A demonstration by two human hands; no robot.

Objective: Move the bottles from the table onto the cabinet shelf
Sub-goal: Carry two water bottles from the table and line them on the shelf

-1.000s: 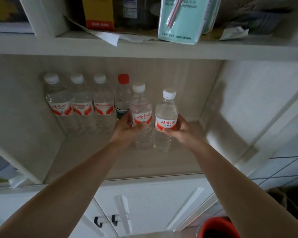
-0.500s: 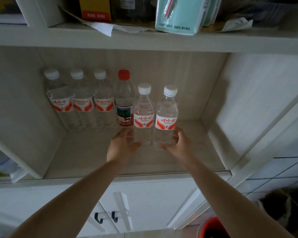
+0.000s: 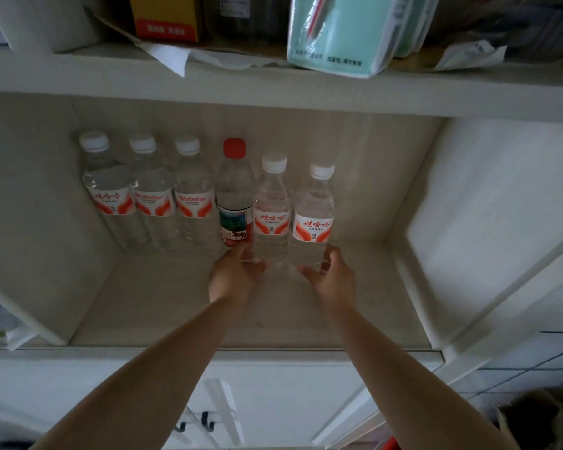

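Note:
Six clear water bottles stand in a row at the back of the white cabinet shelf (image 3: 176, 306). Three white-capped bottles (image 3: 150, 203) are on the left, then a red-capped bottle (image 3: 234, 203). To its right stand the fifth bottle (image 3: 271, 206) and the sixth bottle (image 3: 315, 216), both white-capped with red and white labels. My left hand (image 3: 234, 274) curls around the base of the fifth bottle. The base of the sixth sits inside the fingers of my right hand (image 3: 330, 274). Both bottles are upright on the shelf.
The shelf above (image 3: 273, 89) holds a yellow box (image 3: 166, 17), a mint-green pack (image 3: 338, 34) and papers that overhang its edge. A white side panel (image 3: 485, 206) bounds the shelf on the right. Closed cabinet doors with dark handles (image 3: 205, 420) lie below.
Both hands carried the two bottles back into the row and set them down. The hands then slid from the labels down to the bases.

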